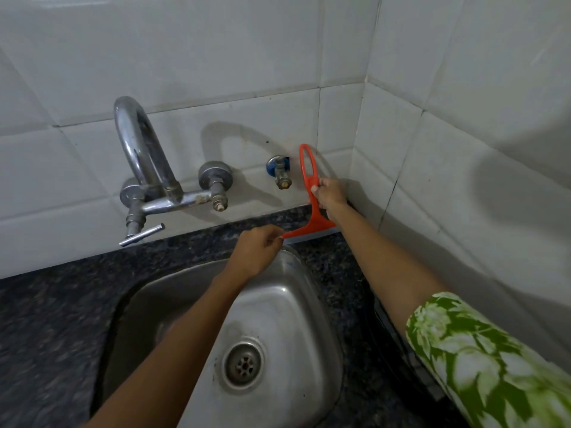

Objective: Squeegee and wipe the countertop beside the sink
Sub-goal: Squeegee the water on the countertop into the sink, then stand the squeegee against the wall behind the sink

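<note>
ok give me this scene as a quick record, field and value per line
tool: orange squeegee, blade down on the countertop
right hand: gripping the squeegee handle
left hand: pinching the blade's left end
place: strip between the sink and the tiled back wall
tap: on the wall, left of the squeegee
cloth: none in view

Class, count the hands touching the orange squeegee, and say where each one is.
2. The right hand grips the handle of the squeegee near the wall corner; the left hand, above the sink rim, pinches the left end of its blade.
</note>
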